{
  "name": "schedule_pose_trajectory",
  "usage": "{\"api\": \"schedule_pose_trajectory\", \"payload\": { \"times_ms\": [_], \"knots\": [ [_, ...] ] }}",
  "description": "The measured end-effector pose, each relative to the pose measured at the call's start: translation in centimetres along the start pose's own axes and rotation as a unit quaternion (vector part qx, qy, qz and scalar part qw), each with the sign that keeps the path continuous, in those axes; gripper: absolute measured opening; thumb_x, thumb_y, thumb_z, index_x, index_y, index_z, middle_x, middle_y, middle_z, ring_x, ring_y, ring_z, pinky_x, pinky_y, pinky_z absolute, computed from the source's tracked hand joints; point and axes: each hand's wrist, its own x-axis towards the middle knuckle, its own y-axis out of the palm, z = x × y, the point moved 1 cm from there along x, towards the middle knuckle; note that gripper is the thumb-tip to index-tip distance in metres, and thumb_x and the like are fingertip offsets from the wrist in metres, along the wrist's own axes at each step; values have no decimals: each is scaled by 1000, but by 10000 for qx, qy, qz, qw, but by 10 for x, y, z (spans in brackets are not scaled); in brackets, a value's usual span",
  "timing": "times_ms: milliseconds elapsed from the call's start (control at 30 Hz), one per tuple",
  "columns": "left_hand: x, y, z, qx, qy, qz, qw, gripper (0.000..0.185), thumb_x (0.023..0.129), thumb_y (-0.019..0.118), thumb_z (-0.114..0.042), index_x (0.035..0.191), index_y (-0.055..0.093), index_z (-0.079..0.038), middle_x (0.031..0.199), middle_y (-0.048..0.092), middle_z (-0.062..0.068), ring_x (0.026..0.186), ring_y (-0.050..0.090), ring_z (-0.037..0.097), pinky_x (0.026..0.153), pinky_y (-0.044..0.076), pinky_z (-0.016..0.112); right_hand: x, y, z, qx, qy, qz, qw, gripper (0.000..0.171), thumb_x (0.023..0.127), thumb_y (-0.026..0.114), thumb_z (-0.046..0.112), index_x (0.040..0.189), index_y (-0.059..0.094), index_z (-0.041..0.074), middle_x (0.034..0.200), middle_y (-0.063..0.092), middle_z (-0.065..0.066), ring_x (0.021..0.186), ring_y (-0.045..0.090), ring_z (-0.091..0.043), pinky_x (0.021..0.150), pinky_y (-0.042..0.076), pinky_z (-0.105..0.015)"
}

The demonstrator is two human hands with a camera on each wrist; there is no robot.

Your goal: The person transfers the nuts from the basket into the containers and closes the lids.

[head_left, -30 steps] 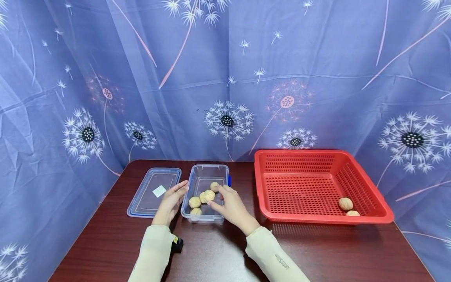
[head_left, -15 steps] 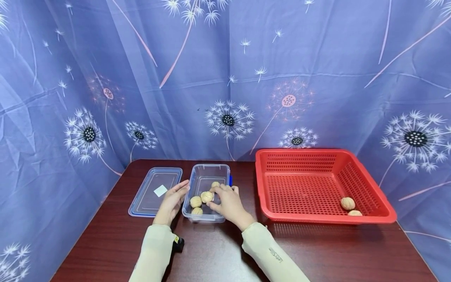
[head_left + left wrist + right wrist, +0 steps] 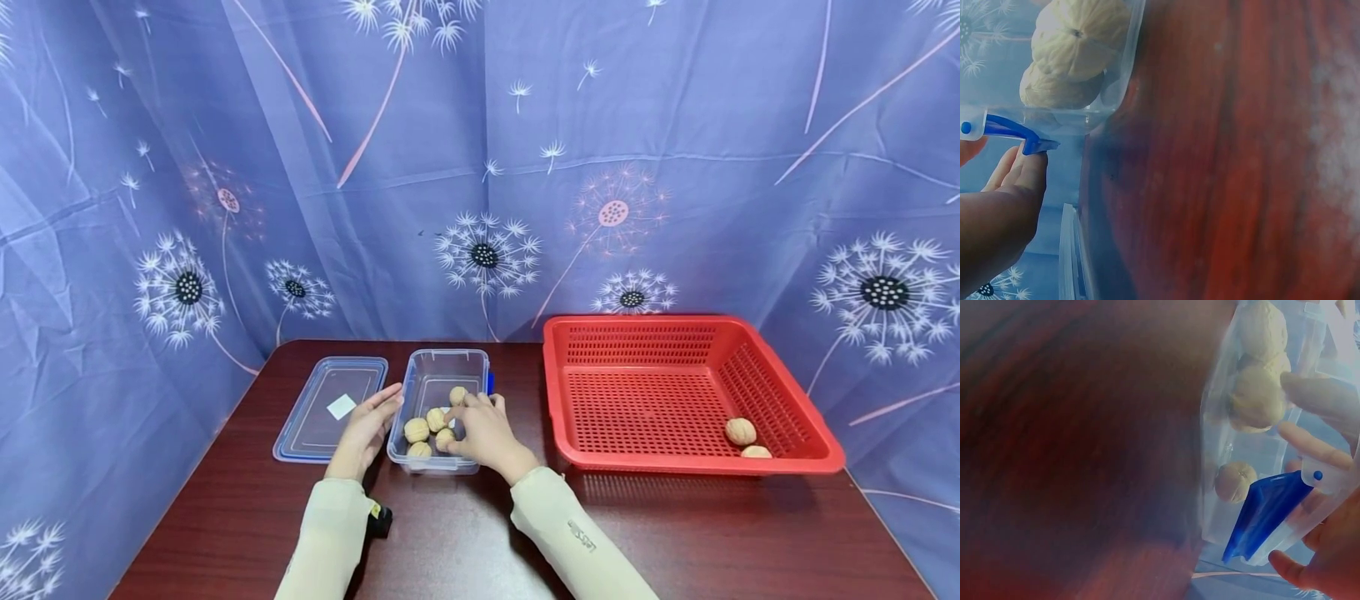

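Head view: high, looking forward and down across table (image 3: pixel 465 533) toward backdrop. Both wrist views: table level, very close, sideways against clear container (image 3: pixel 437 379) wall. Shared by all three: container, walnuts (image 3: pixel 1079 39) inside.

Backdrop cloth (image 3: pixel 675 125): blue-violet, white and pink dandelion print. Table (image 3: pixel 450 542): dark reddish-brown woodgrain. Basket (image 3: pixel 645 396): bright red mesh. Clear container (image 3: pixel 438 371), blue clips (image 3: pixel 1263 512). Lid (image 3: pixel 311 417): clear, blue rim, white label. Walnuts (image 3: pixel 416 430): pale tan. Sleeves (image 3: pixel 330 533): cream.
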Motion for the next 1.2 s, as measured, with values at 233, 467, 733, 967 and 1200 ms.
{"api": "schedule_pose_trajectory", "payload": {
  "times_ms": [233,467,733,967,1200],
  "knots": [
    [-5,0,-1,91,-9,94,9999,50,98,52,-3,145,36,5,151,34,18,137,32,21,113,29,29,-11,-13,4,405,-305,-579,9970,38,78,78,31,111,71,14,99,58,-2,89,44,-20,87,37,-43],
    [-8,-8,-5,68,10,-23,10000,51,98,52,-4,145,35,5,152,33,16,119,46,1,112,31,25,-25,-48,21,647,-850,-791,9911,40,83,75,32,117,68,14,97,56,0,90,46,-17,77,42,-33],
    [-8,-9,-6,38,-94,-2,9999,52,98,52,-6,147,34,2,153,32,13,130,39,8,112,30,23,-60,-106,8,589,-1095,-1356,9829,36,86,71,30,118,66,14,94,54,4,89,45,-13,77,44,-30],
    [-9,-6,-5,63,-126,15,9999,53,99,52,-6,147,34,1,153,32,13,126,41,4,111,31,22,-95,-151,-49,384,-299,-1810,9823,38,84,74,23,119,66,10,100,58,-2,94,48,-17,78,47,-36],
    [-5,1,-4,49,-128,145,9998,53,98,53,-7,147,34,1,153,32,12,126,41,4,111,31,22,-130,-184,-124,-108,648,-1826,9810,36,87,72,16,119,64,3,96,57,-8,92,49,-26,78,44,-44]
  ]
}}
